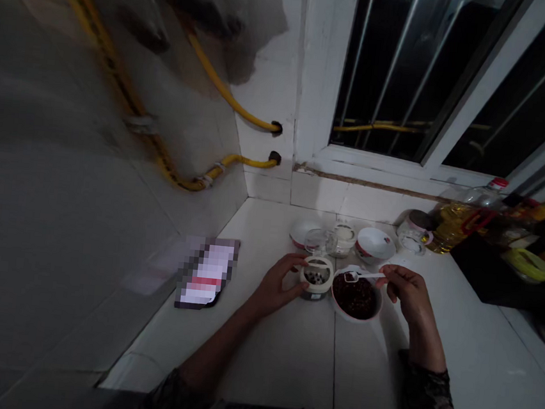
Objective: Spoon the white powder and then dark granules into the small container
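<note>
My left hand (280, 284) grips a small round jar (317, 278) with a pale rim, its fingers on both sides; dark bits show inside. Pinched in my right hand (402, 286) is a small white spoon (366, 275), its bowl over the left part of a bowl of dark red sauce (357, 297). The jar stands on the counter just left of that bowl. Behind them are a clear lid (318, 240), a second small jar (344, 240) and a white bowl (375, 245).
A phone (208, 273) leans at the left by the tiled wall. An oil bottle (454, 222), a lidded jar (415, 228) and a dark box (483, 270) stand at the right. Yellow pipes (161, 155) run along the wall beside the window.
</note>
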Demonstrator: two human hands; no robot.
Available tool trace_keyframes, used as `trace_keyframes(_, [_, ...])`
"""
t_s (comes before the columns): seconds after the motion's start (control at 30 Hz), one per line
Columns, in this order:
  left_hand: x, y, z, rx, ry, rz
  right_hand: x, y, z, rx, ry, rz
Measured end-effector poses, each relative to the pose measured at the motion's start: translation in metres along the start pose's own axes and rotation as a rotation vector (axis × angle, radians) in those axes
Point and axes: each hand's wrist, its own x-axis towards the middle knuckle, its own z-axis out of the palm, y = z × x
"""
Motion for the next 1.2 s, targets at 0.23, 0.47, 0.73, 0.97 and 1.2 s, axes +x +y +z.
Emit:
trace_keyframes(0.23, [0.000, -0.001, 0.002, 0.005, 0.005, -0.005, -0.019, -0.002, 0.048, -0.173, 0.024, -0.383])
trace_keyframes(0.47, [0.000, 0.000, 0.001, -0.002, -0.008, -0.014, -0.026, 0.001, 0.046, -0.465, -0.067, -0.685])
trace_keyframes(0.73, [-0.002, -0.003, 0.002, 0.005, -0.004, 0.007, -0.010, 0.007, 0.004, -0.580, 0.005, -0.361])
trace_keyframes(0.97, [0.000, 0.001, -0.001, 0.029, -0.010, -0.002, -0.012, 0.011, 0.025, -0.520, -0.162, -0.176])
trace_keyframes(1.2, [0.001, 0.003, -0.001, 0.020, -0.006, 0.015, -0.002, 0.008, 0.005, -0.249, -0.042, 0.037])
